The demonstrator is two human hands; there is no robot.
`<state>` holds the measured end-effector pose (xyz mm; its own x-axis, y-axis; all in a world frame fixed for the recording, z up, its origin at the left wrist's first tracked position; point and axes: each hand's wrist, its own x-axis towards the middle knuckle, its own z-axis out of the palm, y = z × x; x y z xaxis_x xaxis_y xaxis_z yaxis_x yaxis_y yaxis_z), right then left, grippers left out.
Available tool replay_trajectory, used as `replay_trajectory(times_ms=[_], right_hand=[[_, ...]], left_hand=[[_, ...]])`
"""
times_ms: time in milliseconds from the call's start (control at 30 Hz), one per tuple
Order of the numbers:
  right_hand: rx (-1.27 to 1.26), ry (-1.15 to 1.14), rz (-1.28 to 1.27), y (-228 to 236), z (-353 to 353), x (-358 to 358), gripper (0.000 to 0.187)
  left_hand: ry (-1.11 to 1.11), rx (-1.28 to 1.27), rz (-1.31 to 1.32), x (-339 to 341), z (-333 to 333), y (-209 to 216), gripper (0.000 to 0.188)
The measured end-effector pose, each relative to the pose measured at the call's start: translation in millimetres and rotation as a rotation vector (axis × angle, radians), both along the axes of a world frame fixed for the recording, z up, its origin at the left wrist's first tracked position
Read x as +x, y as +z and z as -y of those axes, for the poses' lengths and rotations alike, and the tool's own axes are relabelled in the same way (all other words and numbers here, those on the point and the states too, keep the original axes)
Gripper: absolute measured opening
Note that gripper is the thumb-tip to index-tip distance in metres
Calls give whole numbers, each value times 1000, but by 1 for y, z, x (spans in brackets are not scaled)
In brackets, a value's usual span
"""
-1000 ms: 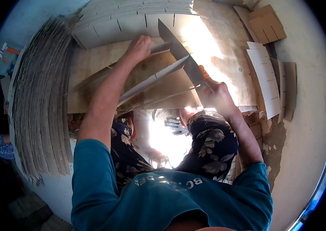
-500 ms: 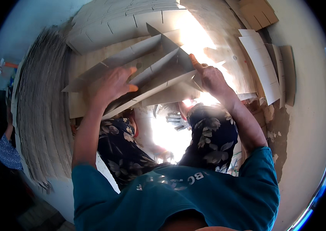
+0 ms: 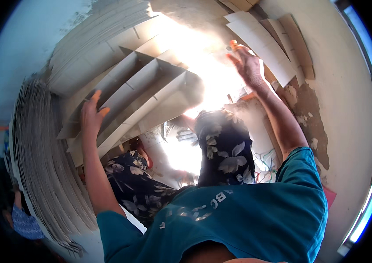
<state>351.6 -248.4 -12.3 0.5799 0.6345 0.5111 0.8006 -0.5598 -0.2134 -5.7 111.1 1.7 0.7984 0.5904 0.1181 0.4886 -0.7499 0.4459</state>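
Several slotted grey cardboard strips stand on edge, crossed by another strip at their far right end, forming a partly assembled divider. My left hand is at the left part of these strips, thumb and fingers apart; whether it touches them is unclear. My right hand is away from the divider, fingers spread and nothing in them. It is nearest to a leaning bundle of pale slotted strips on the right. Strong glare hides the board between the right hand and the divider.
A tall stack of grey cardboard sheets stands on the left, and more slotted strips lie stacked behind the divider. Brown cardboard pieces lean by the right wall. Another person's patterned sleeve shows at far left. Thin wires lie below right.
My right hand has let go of the crossing strip and moved right, toward the leaning bundle. My left hand has shifted to the strips' left part. The view has turned right.
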Motion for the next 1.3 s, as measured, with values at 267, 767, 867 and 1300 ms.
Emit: replay_trajectory(times_ms=[267,767,867,1300], right_hand=[[-546,-382,-27,-19,120,67,60],[-262,-130,-76,67,49,43,48],[131,262,-280,120,-13,-38,63],[-130,558,-602,129,-121,-145,42]], left_hand=[[59,114,79,-9,75,35,55],[1,144,356,-15,102,8,40],[-10,103,304,-15,109,3,43],[-44,16,325,-8,101,-11,24]])
